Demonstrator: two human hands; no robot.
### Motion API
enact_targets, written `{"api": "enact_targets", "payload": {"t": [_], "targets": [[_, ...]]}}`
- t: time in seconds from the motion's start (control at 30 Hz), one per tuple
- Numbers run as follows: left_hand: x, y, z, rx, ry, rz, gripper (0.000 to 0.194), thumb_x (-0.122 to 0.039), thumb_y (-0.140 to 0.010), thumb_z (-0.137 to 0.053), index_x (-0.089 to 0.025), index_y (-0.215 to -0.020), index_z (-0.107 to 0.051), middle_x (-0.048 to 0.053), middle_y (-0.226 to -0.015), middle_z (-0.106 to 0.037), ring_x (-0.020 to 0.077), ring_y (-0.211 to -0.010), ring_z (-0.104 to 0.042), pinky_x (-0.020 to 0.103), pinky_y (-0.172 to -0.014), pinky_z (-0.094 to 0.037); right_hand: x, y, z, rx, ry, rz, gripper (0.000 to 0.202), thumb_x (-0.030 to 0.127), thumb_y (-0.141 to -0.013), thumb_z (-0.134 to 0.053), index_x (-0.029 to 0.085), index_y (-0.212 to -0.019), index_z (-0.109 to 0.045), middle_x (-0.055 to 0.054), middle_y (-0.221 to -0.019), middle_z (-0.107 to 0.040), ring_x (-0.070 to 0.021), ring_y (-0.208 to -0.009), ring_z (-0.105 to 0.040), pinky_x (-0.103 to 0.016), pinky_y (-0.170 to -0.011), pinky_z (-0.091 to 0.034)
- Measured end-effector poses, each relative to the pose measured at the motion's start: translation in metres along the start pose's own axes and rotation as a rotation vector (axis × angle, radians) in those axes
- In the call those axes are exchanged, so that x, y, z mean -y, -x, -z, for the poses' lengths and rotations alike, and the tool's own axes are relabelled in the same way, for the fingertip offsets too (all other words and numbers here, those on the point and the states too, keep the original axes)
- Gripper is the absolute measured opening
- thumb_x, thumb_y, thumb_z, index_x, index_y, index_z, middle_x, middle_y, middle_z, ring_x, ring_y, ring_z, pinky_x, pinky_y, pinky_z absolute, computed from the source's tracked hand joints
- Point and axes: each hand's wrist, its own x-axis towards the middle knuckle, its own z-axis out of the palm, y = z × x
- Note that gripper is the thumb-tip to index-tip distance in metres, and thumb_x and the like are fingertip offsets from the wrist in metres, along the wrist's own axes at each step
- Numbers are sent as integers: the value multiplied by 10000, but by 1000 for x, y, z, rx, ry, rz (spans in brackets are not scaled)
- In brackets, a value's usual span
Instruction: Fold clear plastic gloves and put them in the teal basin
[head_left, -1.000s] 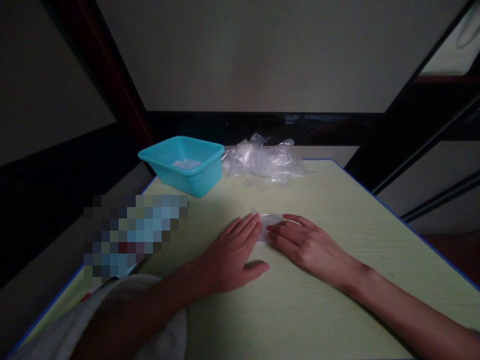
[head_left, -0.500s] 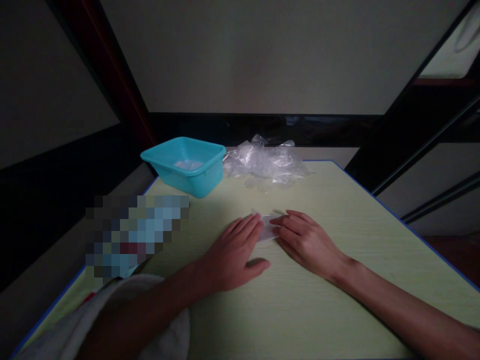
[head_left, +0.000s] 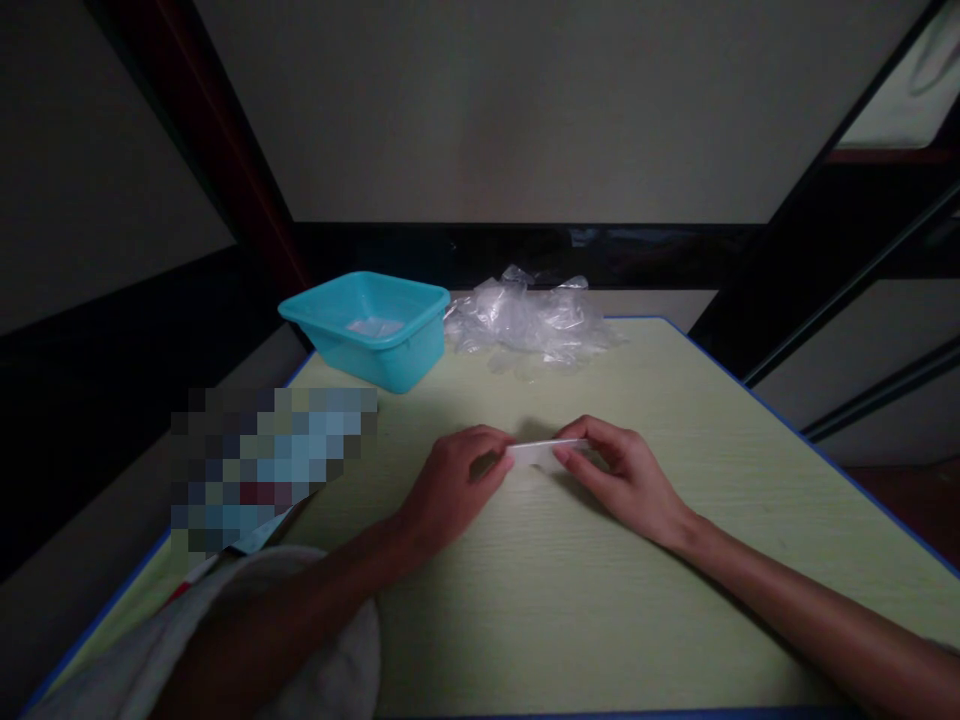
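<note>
A small folded piece of clear plastic (head_left: 534, 453) is stretched between my two hands, over the middle of the table (head_left: 570, 620). My left hand (head_left: 459, 485) pinches its left end between thumb and fingers. Its right end is pinched by my right hand (head_left: 626, 475), thumb in front and fingers behind. The upper edge of the plastic shows as a thin pale line.
A turquoise basin (head_left: 405, 362) with something clear inside stands at the back left. Beside it lies a heap of crumpled clear plastic (head_left: 532, 320). A blurred-out, pixelated item (head_left: 300, 460) is on the table's left side.
Both hands were laid over the flat plastic on the table. Now they have turned and closed on its two ends, and its edge faces up.
</note>
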Motion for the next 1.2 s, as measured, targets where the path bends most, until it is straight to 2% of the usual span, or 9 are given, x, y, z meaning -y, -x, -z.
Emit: {"api": "enact_targets", "payload": {"t": [0.1, 0.13, 0.23, 0.33, 0.5, 0.67, 0.77, 0.97, 1.2], "targets": [[-3, -3, 0, -13, 161, 127, 123, -202, -716, -552, -149, -614, -597, 5, -635, -631, 147, -632, -585, 248, -625, -465, -2, 0, -1, -32, -69, 5, 118, 288, -839, -511, 179, -858, -553, -15, -701, -592, -149, -620, -570, -247, -507, -470], [-3, -3, 0, -7, 190, 149, 138, -220, -710, -550, -151, -595, -580, -9, -588, -606, 133, -584, -566, 229, -575, -450, -3, 1, -1, -45, -75, 28, 153, 273, -834, -524, 180, -955, -542, -26, -764, -605, -152, -656, -581, -253, -533, -485], [-1, -6, 1, 11, 275, 204, 182, -275, -685, -549, -156, -549, -528, -37, -502, -541, 96, -484, -512, 186, -481, -409, -4, 3, 0, -75, -75, 117, 424, 221, -826, -551, 206, -1227, -417, -64, -1004, -601, -145, -744, -595, -263, -616, -517], [-1, -9, 2, 7, 349, 264, 185, -306, -655, -565, -156, -555, -526, -41, -492, -526, 83, -464, -501, 176, -468, -425, -2, 4, 0, -77, -94, 173, 511, 184, -823, -559, 240, -1298, -381, -75, -1155, -562, -128, -771, -596, -259, -669, -526], [-5, -11, 3, 9, 437, 356, 183, -327, -615, -600, -147, -598, -568, -23, -525, -559, 96, -470, -533, 169, -402, -433, -1, 3, -2, -40, -186, 154, 425, 156, -821, -555, 237, -1235, -508, -63, -1149, -607, -126, -808, -617, -245, -694, -530], [-7, -11, 3, 18, 500, 404, 186, -309, -577, -658, -136, -599, -591, -8, -526, -596, 112, -482, -580, 165, -399, -443, -4, 0, -6, -46, -269, 72, 216, 179, -801, -572, 193, -991, -672, -50, -920, -706, -134, -747, -648, -218, -620, -523], [-6, -10, 4, -10, 531, 421, 220, -336, -571, -673, -130, -605, -604, -4, -523, -598, 112, -469, -578, 169, -395, -447, -5, -1, -6, -63, -229, 57, 195, 186, -791, -574, 184, -945, -693, -53, -889, -717, -139, -710, -656, -225, -598, -519], [0, -12, 10, -129, 593, 434, 342, -462, -632, -616, -124, -682, -605, 39, -673, -657, 112, -502, -600, 188, -432, -471, 4, -4, -5, -94, -69, 110, 215, 145, -785, -545, 174, -938, -693, -50, -898, -722, -151, -748, -667, -236, -629, -520], [5, -15, 15, -236, 597, 431, 315, -454, -630, -579, -143, -670, -550, 16, -590, -628, 141, -463, -598, 232, -441, -479, 21, -10, -18, -83, 11, 186, 209, 139, -801, -519, 171, -927, -683, -39, -869, -722, -147, -739, -667, -243, -650, -523]]}}
